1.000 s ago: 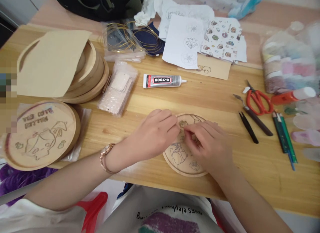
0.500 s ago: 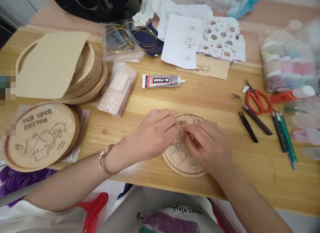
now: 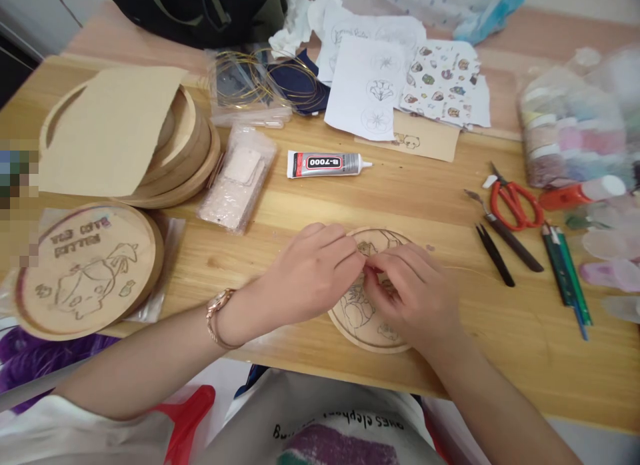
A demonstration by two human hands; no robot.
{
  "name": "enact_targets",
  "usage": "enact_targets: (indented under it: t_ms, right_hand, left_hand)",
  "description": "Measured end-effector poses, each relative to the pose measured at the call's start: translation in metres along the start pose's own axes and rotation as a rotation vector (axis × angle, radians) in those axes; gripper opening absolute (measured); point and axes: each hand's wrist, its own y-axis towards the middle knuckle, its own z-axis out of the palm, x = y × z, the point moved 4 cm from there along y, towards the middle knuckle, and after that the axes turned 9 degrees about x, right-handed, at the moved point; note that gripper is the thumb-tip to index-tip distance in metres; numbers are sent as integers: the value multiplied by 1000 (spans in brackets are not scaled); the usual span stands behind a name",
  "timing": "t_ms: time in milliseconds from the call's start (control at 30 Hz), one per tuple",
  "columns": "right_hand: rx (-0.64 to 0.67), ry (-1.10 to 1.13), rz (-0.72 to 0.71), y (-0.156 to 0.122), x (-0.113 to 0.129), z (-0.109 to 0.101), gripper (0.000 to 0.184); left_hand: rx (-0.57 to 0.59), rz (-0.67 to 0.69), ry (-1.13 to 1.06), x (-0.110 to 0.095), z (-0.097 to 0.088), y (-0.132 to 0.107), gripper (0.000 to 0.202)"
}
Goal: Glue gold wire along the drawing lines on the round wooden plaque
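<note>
Over a round wooden plate with line drawings of animals, my two hands meet at the fingertips. My left hand is closed in a pinch, knuckles up; whatever its fingertips hold is too small to see. Closed too, my right hand pinches with thumb and forefinger against the left fingertips. A thin gold wire trails out to the right from behind my right hand. Both hands cover the middle and right of the plate. Beyond them lies a tube of B-7000 glue.
To the right lie tweezers, a dark-handled spatula, red-handled cutters, pencils and bagged jars. On the left are a second drawn plate and stacked wooden trays. Coiled gold wire and paper sheets lie behind.
My left hand has shifted slightly right and down, and the fingertips of both hands have come together. The view has moved a little; the table items stay in place.
</note>
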Motion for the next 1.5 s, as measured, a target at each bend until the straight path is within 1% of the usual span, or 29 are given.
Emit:
enact_targets:
  t_ms: [133,300,433,633,767,900,1000,1133,1200,1300,1367,1433,1500]
  right_hand:
    - [-16,3,23,0,1,-1,11]
    - [-20,7,54,-1,1,-1,13]
    - [-26,-14,61,-1,0,-1,14]
    - [-2,8,86,-4,-2,-2,13]
    - [27,11,104,-6,-3,-5,13]
    - [30,36,128,-9,-5,-7,12]
    - [37,57,132,-11,-8,-13,12]
    - [83,49,140,-19,-15,-26,8]
    - [119,63,135,-23,-17,-29,7]
    - [180,111,75,-26,-13,-22,9]
    - [193,134,55,-26,-10,-13,11]
    - [190,137,62,-27,-8,-7,10]
    - [188,129,73,-29,-7,-3,10]
  left_hand:
    - [-20,3,-10,0,-2,0,20]
    - [1,-8,-7,0,0,0,21]
    - [-5,-11,-21,1,-1,0,20]
    - [-5,-11,-37,4,-2,0,19]
    - [-2,-26,-79,7,-3,-1,18]
    - [-18,-41,-121,8,-2,-2,19]
    - [-26,-55,-147,10,-2,-3,19]
    - [-17,-65,-147,18,-6,-3,17]
    - [-5,-94,-155,24,-8,-3,17]
    - [31,-148,-192,32,-8,-2,20]
    - [67,-174,-232,34,-7,-2,20]
    - [114,-178,-247,34,-5,-3,19]
    - [157,-158,-212,32,-4,-3,20]
